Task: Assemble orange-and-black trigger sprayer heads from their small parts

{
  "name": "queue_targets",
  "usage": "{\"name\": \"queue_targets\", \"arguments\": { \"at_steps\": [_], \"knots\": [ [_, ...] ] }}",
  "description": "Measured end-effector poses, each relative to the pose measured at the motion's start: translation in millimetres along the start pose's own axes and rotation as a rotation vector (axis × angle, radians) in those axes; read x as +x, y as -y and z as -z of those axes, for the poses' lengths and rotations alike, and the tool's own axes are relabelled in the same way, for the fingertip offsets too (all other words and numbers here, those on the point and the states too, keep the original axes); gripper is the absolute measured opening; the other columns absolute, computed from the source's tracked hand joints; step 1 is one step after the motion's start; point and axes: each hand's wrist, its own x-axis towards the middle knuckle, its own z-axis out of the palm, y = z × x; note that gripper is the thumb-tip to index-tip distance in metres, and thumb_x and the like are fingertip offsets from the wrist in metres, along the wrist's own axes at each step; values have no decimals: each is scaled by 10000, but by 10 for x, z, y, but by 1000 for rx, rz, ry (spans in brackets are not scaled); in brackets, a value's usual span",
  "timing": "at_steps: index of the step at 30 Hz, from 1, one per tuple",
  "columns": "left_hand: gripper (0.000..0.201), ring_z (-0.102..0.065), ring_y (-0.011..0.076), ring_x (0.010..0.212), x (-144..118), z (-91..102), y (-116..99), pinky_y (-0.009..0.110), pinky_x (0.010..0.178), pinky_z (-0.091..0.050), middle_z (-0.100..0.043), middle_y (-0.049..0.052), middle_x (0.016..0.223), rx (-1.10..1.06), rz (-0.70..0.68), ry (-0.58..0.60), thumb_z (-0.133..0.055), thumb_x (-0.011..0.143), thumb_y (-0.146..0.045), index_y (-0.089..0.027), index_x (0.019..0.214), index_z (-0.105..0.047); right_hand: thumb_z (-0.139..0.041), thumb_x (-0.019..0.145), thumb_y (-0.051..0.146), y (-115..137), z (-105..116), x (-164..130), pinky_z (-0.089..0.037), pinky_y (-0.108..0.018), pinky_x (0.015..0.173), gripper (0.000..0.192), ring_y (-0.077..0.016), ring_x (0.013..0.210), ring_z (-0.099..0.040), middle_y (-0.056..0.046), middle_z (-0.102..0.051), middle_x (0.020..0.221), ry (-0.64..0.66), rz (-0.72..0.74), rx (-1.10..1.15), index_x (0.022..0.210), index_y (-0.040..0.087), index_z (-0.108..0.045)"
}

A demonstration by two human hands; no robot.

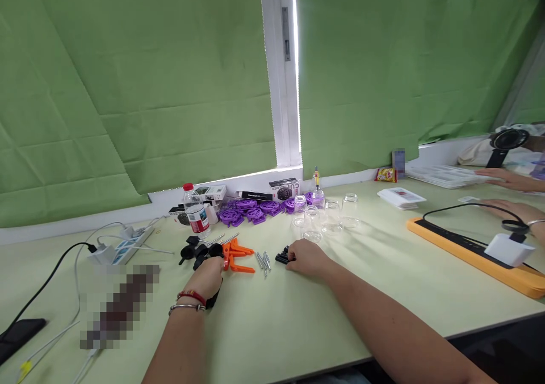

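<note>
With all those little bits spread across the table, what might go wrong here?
The loose screws lie between the left hand and the right hand; a sweep of either wrist might scatter them. The clear glass jars stand just beyond the right hand, so a reach forward may tip one. The water bottle stands near the power strip; if knocked over and not sealed, it could wet the strip.

one water bottle (pixel 196 212), two orange brackets (pixel 237 255)

Bare forearms, left wrist (pixel 190 301) red cord, silver bangle
</note>
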Motion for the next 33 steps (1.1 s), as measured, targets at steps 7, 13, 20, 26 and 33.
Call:
{"name": "queue_targets", "arguments": {
  "at_steps": [7, 13, 20, 26, 33],
  "knots": [
    [210, -558, 217, 742, 15, -20, 54, 267, 552, -309, -599, 84, 798, 29, 8, 0, -438, 647, -1, -179, 729, -513, -612, 634, 230, 8, -16, -6, -289, -227, 506, 70, -136, 637, -529, -24, -636, 684, -8, -17, -9, 656, 179, -654],
    [82, -555, 205, 695, 58, -29, -120, 280, 561, -347, -589, 65, 744, -98, 8, -192, -452, 764, -159, -186, 705, -504, -592, 682, 265, -34, 71, -41, -307, -224, 488, 123, -104, 540, -466, -5, -586, 605, -7, -16, 248, 623, 166, -633],
    [444, -594, 153, 703, 7, -360, -816, 271, 556, -473, -579, 47, 907, -1020, -355, -33, -529, 776, -383, -191, 1165, -437, -625, 706, 379, 49, 105, -110, -343, -208, 522, 226, -90, 568, -445, 19, -583, 637, 34, 145, 679, 757, 165, -676],
    [285, -556, 128, 618, -34, -371, -876, 259, 564, -461, -585, 15, 674, -1164, -394, 78, -532, 799, -427, -153, 880, -536, -580, 759, 350, 40, 162, -102, -398, -205, 587, 233, -118, 659, -533, -6, -655, 733, 36, 130, 600, 827, 162, -701],
    [275, -503, 114, 552, -32, -323, -770, 236, 547, -400, -560, -3, 583, -1021, -339, 61, -505, 813, -431, -163, 754, -527, -519, 792, 202, -212, 216, 12, -409, -205, 594, 222, -119, 683, -571, -37, -682, 852, -178, -98, 272, 909, 170, -706]
  ]
}}
